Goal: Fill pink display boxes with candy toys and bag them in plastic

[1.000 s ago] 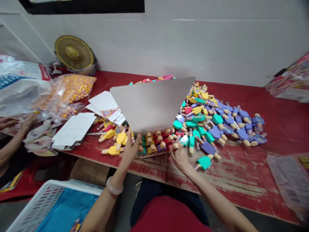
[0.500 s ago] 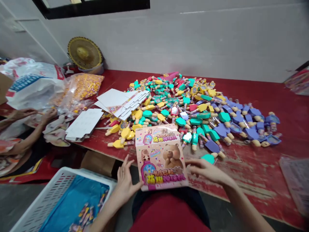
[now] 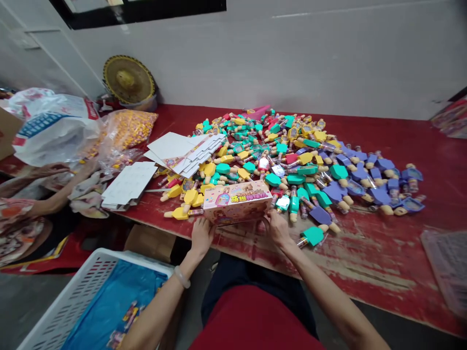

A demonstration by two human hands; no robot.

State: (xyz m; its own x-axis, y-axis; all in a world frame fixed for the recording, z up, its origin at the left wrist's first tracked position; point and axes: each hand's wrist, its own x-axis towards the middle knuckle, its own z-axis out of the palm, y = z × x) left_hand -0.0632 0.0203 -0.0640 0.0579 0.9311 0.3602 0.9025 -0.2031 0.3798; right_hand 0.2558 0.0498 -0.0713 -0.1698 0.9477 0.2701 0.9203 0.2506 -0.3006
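A pink printed cardboard box (image 3: 238, 200) with a bear picture and Chinese lettering stands at the table's front edge, its top face and a foreshortened front showing. My left hand (image 3: 202, 236) grips its lower left corner, the fingers curled at the edge and partly hidden. At the lower right corner my right hand (image 3: 278, 228) is closed on the box, thumb side toward it. Just behind the box spreads a heap of ice-pop-shaped plastic toys (image 3: 295, 180) in green, yellow, red and purple, with clear tubes. One green toy (image 3: 313, 236) lies right of my right hand.
Flat white cartons (image 3: 129, 183) and a fanned carton stack (image 3: 171, 146) lie left of the heap. Beyond are a bag of small orange pieces (image 3: 133, 129) and a co-worker's hands (image 3: 51, 169). A white basket (image 3: 73, 296) with blue lining stands at lower left.
The box has tipped back and moved away from my body onto the table edge. Both hands have moved forward and inward and closed on its lower corners.
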